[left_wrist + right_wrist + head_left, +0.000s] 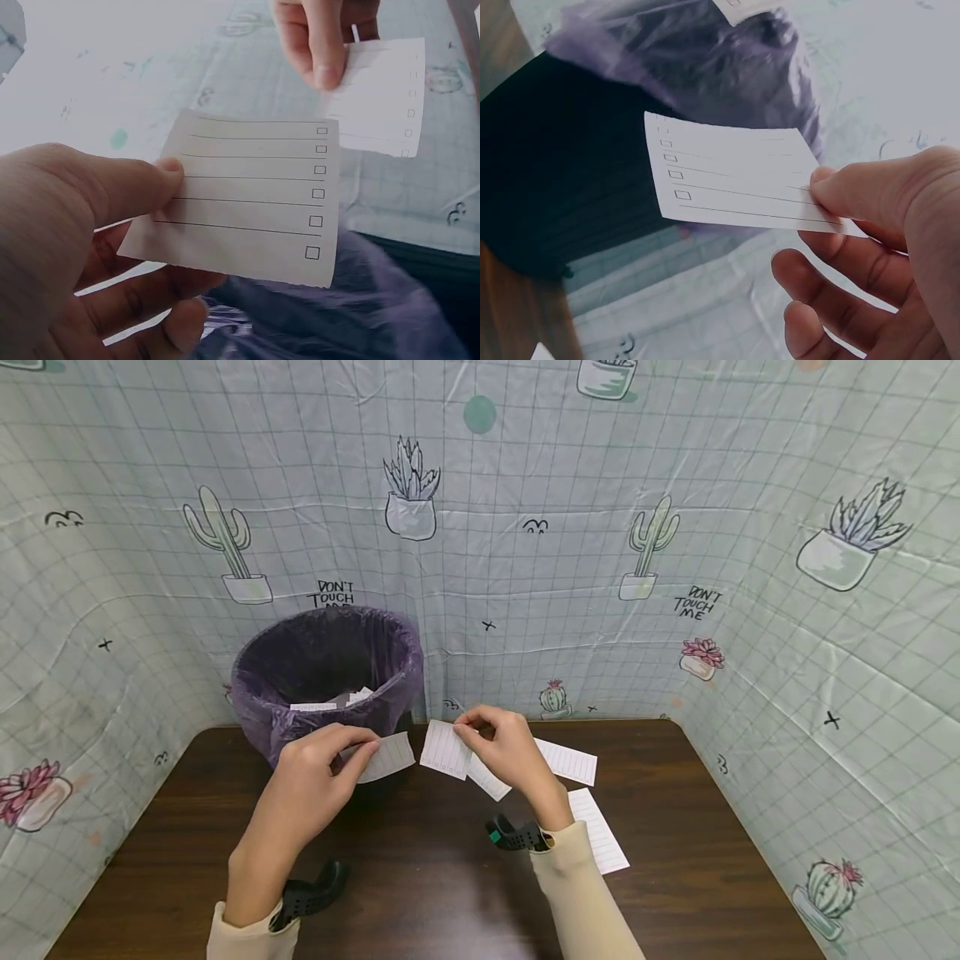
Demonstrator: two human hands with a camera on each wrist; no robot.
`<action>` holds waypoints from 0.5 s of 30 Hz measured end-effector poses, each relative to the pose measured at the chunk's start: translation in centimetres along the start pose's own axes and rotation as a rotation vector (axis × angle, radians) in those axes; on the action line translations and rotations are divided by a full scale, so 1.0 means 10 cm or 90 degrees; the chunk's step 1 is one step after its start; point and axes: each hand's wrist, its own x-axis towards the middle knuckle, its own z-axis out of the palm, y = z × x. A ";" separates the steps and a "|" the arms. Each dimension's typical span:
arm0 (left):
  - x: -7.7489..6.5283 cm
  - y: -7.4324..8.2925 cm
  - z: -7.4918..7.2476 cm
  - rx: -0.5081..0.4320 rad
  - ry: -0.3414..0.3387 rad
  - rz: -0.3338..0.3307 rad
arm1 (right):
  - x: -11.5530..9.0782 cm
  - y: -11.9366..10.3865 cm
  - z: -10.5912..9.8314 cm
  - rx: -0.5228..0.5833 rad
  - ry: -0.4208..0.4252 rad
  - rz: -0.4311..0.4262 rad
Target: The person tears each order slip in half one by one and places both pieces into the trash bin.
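Over the dark, wood-grained table (420, 877), here's the left hand (307, 785) pinching a thin, four-sided paper piece (392, 754) between thumb and fingers, near the bin's crinkled, glossy purple plastic liner (258, 718). Just beside it, the right hand (510, 747) pinches a second paper piece (442, 750) the same way, thumb on top, the remaining fingers bent beneath. On the backdrop cloth (480, 568), gridded and creased, "DON'T TOUCH ME" reads clearly among the potted cacti. Now the wrist views bring the print up close: ruled lines, each ending in a little square checkbox, and the left wrist view catches a ragged lower edge on the first piece. Only the head view shows the white scraps (313, 707) inside the liner, and the lined slips (598, 839) lying on the table to the right.
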 end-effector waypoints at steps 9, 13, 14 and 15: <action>0.22 -0.03 -0.17 0.020 0.007 0.043 | 0.22 -0.30 0.01 0.016 0.000 -0.049; 0.30 -0.03 -0.25 0.020 0.019 0.053 | 0.31 -0.40 -0.02 0.011 0.013 -0.071; 0.32 -0.04 -0.27 0.022 0.021 0.054 | 0.33 -0.42 -0.03 0.011 0.015 -0.074; 0.34 -0.04 -0.29 0.024 0.024 0.055 | 0.35 -0.44 -0.04 0.013 0.017 -0.076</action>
